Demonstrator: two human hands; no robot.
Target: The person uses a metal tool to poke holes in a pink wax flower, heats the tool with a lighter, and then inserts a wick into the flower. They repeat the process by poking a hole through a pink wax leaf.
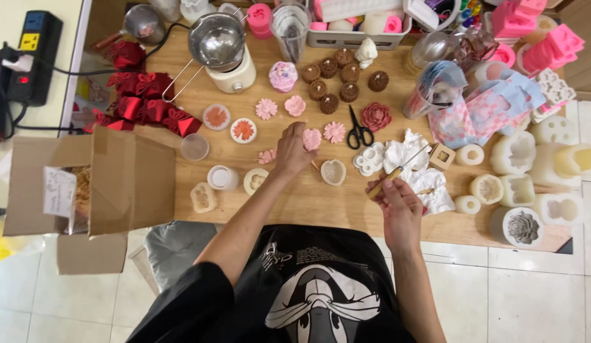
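My left hand (291, 151) reaches over the wooden table (321, 206) and closes its fingertips on a pink flower-shaped candle (312, 138). My right hand (397, 202) grips a small knife (404, 166) by its wooden handle, the thin blade pointing up and right over crumpled white wax scraps (422, 181). A heart-shaped white mould (333, 172) lies between both hands. More pink flower candles (266, 108) and a second one (335, 132) lie nearby, with black scissors (358, 131) just right of them.
Several brown candles (329, 81) stand at the back. White silicone moulds (530, 165) crowd the right side. A metal pot on a melter (219, 47), red gift boxes (143, 101) and an open cardboard box (98, 181) are at the left.
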